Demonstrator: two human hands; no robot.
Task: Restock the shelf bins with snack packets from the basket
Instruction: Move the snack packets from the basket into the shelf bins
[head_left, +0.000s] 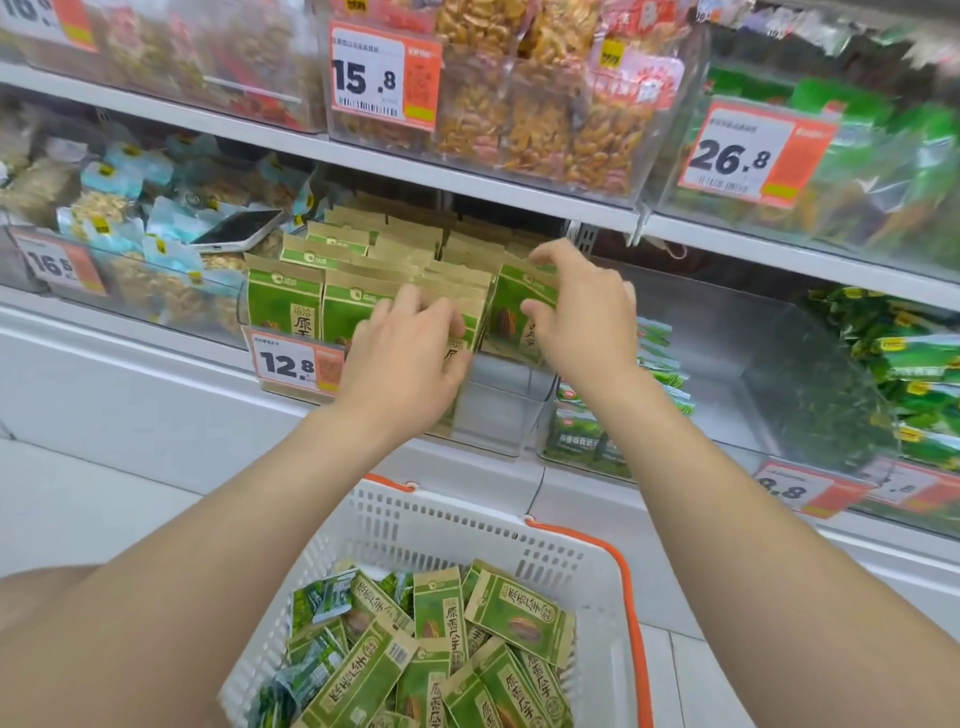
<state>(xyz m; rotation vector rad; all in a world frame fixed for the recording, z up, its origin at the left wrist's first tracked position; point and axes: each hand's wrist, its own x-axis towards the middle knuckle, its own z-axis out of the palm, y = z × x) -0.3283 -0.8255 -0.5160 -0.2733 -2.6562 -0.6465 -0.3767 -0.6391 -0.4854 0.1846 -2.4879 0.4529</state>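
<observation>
**Supervisor:** Report the nearest item.

**Operator:** I logged a white perforated plastic basket (415, 525) with an orange handle (631, 597). Flat green-and-kraft loose packets (514, 618) lay heaped inside. The frame cut off its near edge.

**Supervisor:** Hands?

**Operator:** The left hand (410, 353) curled its fingers over the middle packet (460, 353). The right hand (582, 306) pinched the end packet (519, 306) between thumb and fingers. Both packets sat in the front row of the clear rigid bin (493, 410), partly hidden by the hands.

**Supervisor:** Beyond?

**Operator:** A price tag (288, 364) reading 12.8 hung on the bin front. I noted a phone (236, 231) lying on the neighbouring bin's stock. The upper-shelf print was blurred.
</observation>
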